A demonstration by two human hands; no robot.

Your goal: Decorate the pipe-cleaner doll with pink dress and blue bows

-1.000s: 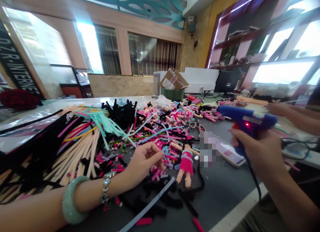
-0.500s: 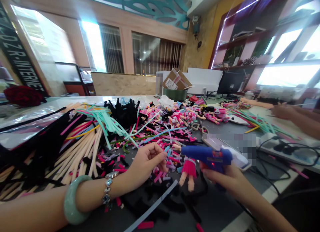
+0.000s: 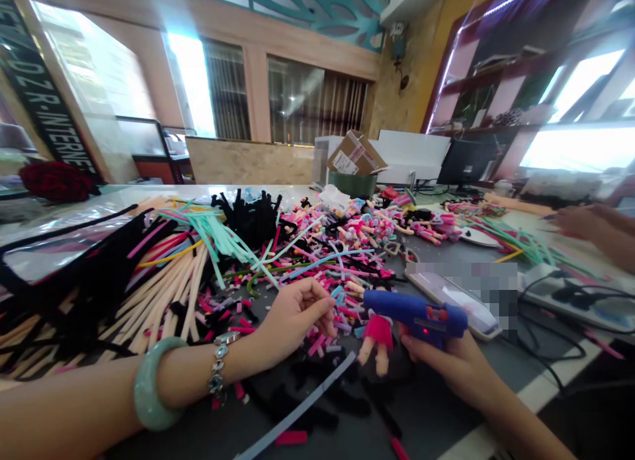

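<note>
My right hand (image 3: pixel 446 357) is wrapped round a blue glue gun (image 3: pixel 414 314), which has a small red light lit and its nozzle pointing left. Beneath the gun lies a small doll in a pink skirt (image 3: pixel 378 331), its two legs toward me and its upper part hidden by the gun. My left hand (image 3: pixel 305 311) is held left of the nozzle with thumb and fingers pinched together; whatever is between the fingertips is too small to make out. Below that hand a pale translucent glue stick (image 3: pixel 302 407) slants across the dark mat.
Cut pink, purple and black pieces (image 3: pixel 317 255) cover the mat's middle. Beige stems (image 3: pixel 163 294) and black stems (image 3: pixel 248 215) lie left. A phone (image 3: pixel 456 301) and a power strip (image 3: pixel 570 294) with cables are on the right. Another person's hands (image 3: pixel 580 222) are at far right.
The camera view has shifted slightly, so the scene sits a little further right. Both hands keep nearly the same pose, with the glue gun still in my right hand.
</note>
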